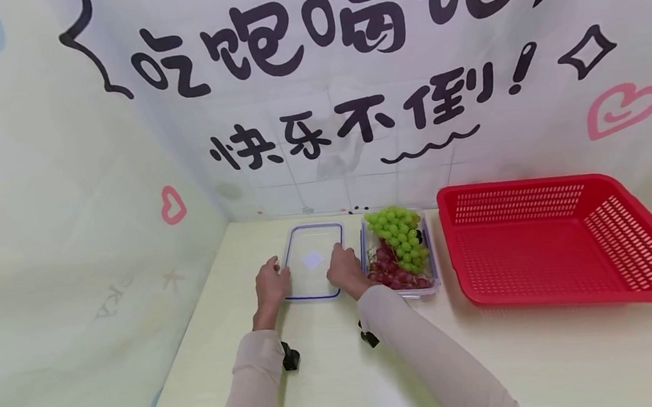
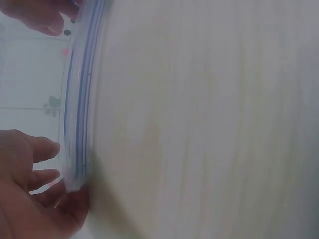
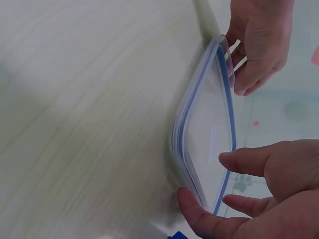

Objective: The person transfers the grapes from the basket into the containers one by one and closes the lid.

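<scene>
On the table lies a clear rectangular plastic lid (image 1: 312, 279) with a blue seal round its rim. Its edge shows several blue lines in the left wrist view, so whether it is one layer or a stack I cannot tell. My left hand (image 1: 271, 286) holds its left edge, fingers bent about the corner (image 2: 75, 184). On the opposite edge, my right hand (image 1: 346, 269) has its thumb over the lid (image 3: 207, 119) and fingers along the lower rim. Just right of that hand stands a clear container (image 1: 435, 271) with green grapes (image 1: 401, 235) and red grapes (image 1: 387, 269).
A large red plastic basket (image 1: 532, 266) with slotted walls stands on the right side of the table (image 1: 330, 384). Behind the things rises a white printed wall cloth (image 1: 330, 184). Another pale cloth (image 1: 74, 251) hangs along the left edge.
</scene>
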Demonstrator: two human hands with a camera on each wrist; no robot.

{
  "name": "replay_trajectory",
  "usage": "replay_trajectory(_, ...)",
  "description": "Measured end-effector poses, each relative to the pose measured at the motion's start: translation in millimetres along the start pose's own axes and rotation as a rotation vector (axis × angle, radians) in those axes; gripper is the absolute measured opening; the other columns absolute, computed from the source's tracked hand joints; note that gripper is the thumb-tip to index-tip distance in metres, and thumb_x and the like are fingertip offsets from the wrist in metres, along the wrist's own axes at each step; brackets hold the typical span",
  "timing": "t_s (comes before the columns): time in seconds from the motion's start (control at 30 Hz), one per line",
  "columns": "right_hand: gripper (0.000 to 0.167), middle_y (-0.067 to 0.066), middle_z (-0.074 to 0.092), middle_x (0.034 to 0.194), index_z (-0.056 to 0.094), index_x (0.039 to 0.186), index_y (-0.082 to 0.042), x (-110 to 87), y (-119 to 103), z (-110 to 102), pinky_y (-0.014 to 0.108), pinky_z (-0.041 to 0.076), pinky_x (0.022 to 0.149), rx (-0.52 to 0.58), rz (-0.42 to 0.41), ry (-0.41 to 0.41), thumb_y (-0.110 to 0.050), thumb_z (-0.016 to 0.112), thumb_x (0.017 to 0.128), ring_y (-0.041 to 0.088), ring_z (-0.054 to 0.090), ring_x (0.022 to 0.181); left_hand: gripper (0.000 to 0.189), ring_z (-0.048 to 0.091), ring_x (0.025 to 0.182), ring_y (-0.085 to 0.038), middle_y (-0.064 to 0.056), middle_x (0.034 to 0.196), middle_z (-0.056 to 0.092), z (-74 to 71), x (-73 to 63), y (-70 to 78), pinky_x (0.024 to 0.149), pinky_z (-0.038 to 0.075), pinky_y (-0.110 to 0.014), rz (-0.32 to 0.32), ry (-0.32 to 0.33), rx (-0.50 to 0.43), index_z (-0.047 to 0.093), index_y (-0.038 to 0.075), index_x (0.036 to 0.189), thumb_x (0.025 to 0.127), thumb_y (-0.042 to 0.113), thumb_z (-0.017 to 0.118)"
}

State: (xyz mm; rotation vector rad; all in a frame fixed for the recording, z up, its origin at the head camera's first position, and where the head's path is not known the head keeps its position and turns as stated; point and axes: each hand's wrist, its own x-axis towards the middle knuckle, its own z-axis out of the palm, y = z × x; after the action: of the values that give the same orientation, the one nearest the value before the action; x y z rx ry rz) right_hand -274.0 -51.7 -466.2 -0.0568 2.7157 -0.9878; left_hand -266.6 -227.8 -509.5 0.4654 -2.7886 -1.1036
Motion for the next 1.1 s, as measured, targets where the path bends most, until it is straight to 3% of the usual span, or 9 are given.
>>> replay_trajectory(0.17,0.025,0.023,0.058,0.110,0.055,0.120,0.005,2.9,0.9,0.6,0.039,0.052,0.078,-0.076,-0.039,-0.031,-0.005,0.057,0.097,0.031,0.058,0.093,0.039,0.059,0.100,-0.037,-0.026,0.114,0.062,2.3,3.1,-0.1,0.087,0.048,-0.050,0.015,0.036,0.050,0.060,-0.007,0.130,0.096,0.009,0.050)
replay_trajectory(0.3,0.018,0.022,0.059,0.110,0.060,0.112,0.005,6.4,0.0,1.3,0.041,0.051,0.083,-0.135,-0.044,-0.025,-0.005,0.052,0.100,0.032,0.059,0.097,0.037,0.061,0.101,-0.036,-0.025,0.117,0.065,0.3,6.5,1.8,0.087,0.049,-0.049,0.012,0.014,0.083,0.062,-0.004,0.129,0.097,0.008,0.050)
replay_trajectory(0.57,0.034,0.027,0.055,0.117,0.044,0.132,0.007,13.0,-1.4,1.4,0.042,0.053,0.084,-0.069,0.027,0.001,-0.005,0.048,0.101,0.036,0.062,0.098,0.040,0.061,0.102,-0.033,-0.023,0.119,0.065,-2.0,14.1,7.3,0.087,0.049,-0.046,-0.046,-0.069,0.089,0.058,-0.003,0.135,0.098,0.010,0.051)
replay_trajectory(0.87,0.038,0.025,0.052,0.117,0.043,0.134,0.005,14.3,-2.3,2.6,0.037,0.054,0.075,-0.057,0.035,-0.024,-0.004,0.053,0.099,0.030,0.060,0.088,0.043,0.058,0.100,-0.035,-0.025,0.113,0.063,-5.1,12.6,7.9,0.087,0.047,-0.049,-0.020,-0.064,0.100,0.053,-0.004,0.139,0.097,0.006,0.048)
replay_trajectory(1.1,0.048,0.025,0.052,0.121,0.043,0.137,0.006,18.2,0.0,-0.7,0.035,0.055,0.073,-0.059,-0.006,0.008,-0.004,0.061,0.094,0.029,0.061,0.087,0.044,0.054,0.100,-0.035,-0.025,0.114,0.057,-6.6,14.2,10.2,0.088,0.046,-0.048,-0.041,-0.068,0.071,0.049,-0.003,0.142,0.099,0.006,0.047)
